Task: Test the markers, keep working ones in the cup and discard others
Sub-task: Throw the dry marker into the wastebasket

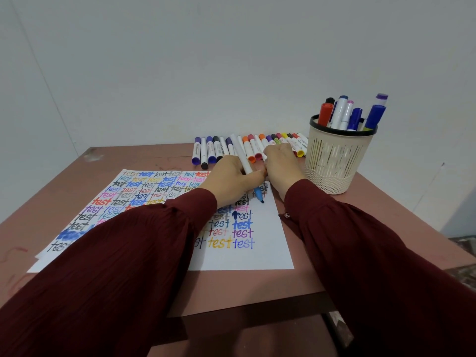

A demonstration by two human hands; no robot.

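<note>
My left hand [231,179] grips an uncapped white marker [241,154] with a blue tip. The tip points down and sits just above or on the white test sheet [260,256], close to a column of coloured "test" words. My right hand [281,166] lies beside the left one, its thumb against my left thumb and its fingers curled down over the near ends of the marker row [211,150]. Whatever those fingers hold is hidden. The beige mesh cup [337,163] stands at the right with several capped markers [342,112] upright in it.
The row of capped markers lies along the table's far edge against a white wall. A second written sheet [123,191] lies at the left, partly under my left sleeve. The brown table [257,284] ends close in front and to the right of the cup.
</note>
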